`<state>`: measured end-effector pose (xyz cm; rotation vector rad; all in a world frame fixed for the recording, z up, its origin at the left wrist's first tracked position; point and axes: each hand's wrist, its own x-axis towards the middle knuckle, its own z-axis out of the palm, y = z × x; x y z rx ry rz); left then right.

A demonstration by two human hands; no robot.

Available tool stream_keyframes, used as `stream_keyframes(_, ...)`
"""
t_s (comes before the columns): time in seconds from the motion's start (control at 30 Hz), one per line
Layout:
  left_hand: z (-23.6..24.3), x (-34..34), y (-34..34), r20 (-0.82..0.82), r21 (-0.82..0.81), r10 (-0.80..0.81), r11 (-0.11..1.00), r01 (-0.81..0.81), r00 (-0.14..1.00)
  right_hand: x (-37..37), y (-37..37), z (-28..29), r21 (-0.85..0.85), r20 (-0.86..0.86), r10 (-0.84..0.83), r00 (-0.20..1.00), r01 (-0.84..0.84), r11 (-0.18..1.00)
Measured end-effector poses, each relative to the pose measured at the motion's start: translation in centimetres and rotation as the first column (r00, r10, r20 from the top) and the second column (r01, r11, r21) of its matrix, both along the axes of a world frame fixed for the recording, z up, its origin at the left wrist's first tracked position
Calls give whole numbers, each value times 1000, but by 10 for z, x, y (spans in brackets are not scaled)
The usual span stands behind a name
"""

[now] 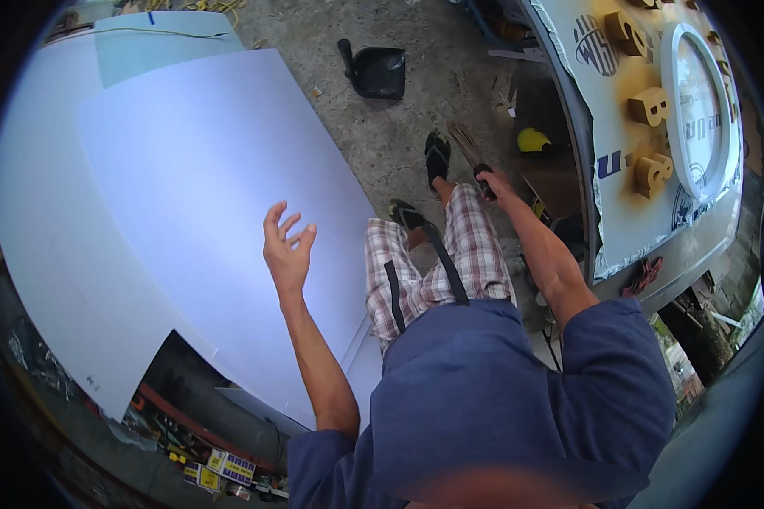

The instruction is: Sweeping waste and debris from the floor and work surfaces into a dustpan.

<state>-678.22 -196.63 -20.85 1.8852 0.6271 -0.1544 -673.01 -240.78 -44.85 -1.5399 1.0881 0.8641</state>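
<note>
My left hand (289,254) hovers over a large white sheet (187,161), its fingers apart and loosely bent, with nothing in them. My right hand (498,187) is wrapped round the dark handle of what looks like a small hand broom (467,144). The broom's brownish, fanned end points away from me, close to my shoe, above the concrete floor. Farther off on the floor lies a black dustpan (379,72), its handle toward the left.
On the right a covered table (607,254) carries gold number shapes (649,107) and a white oval frame (706,182). A yellow round object (533,140) sits beneath its edge. Tools and boxes (229,467) lie below the sheets at lower left. Yellow cord (216,7) lies at the far left.
</note>
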Motion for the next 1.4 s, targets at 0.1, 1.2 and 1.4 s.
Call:
stream_keyframes(0.1, -131, 134, -6, -49, 7, -171, 985, 171, 984, 48, -9, -47, -98, 68, 159, 985, -152, 984)
stream_keyframes(1.2, -476, 402, -86, 180, 130, 102, 983, -126, 978, 489, 68, -353, -624, 420, 835, 355, -555, 550)
stream_keyframes(1.4, -480, 405, -113, 267, 158, 122, 973, -169, 956, 543, 65, -393, -626, 51, 979, 199, -757, 186)
